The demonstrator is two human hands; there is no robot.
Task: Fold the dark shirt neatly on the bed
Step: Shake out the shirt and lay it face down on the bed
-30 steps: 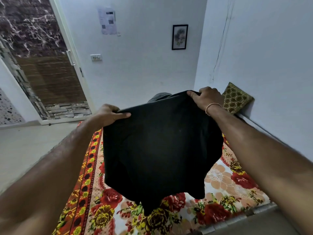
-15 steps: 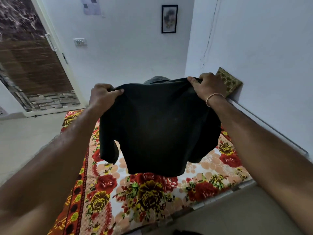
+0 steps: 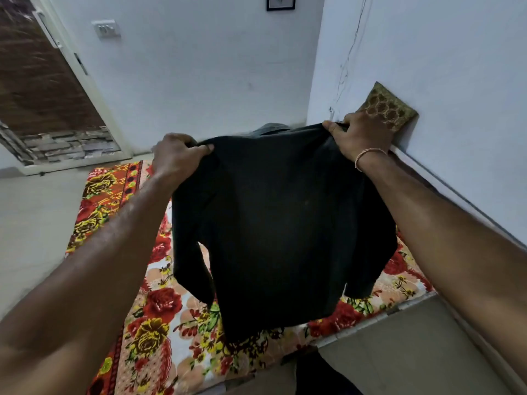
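Across the middle of the frame, the dark shirt (image 3: 282, 223) hangs spread out above the flowered bed (image 3: 159, 337), both sleeves dangling. Left hand (image 3: 176, 158) pinches the top edge, thumb laid over the cloth, fingers curled behind. Right hand (image 3: 360, 136) grips the other top corner, a thin bracelet (image 3: 368, 155) on its wrist. Upper right, a patterned cushion (image 3: 387, 108) leans against the white wall (image 3: 442, 81).

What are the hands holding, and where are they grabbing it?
Both hold the shirt up over the bed. The left hand and right hand each grip its top edge, one at each corner.
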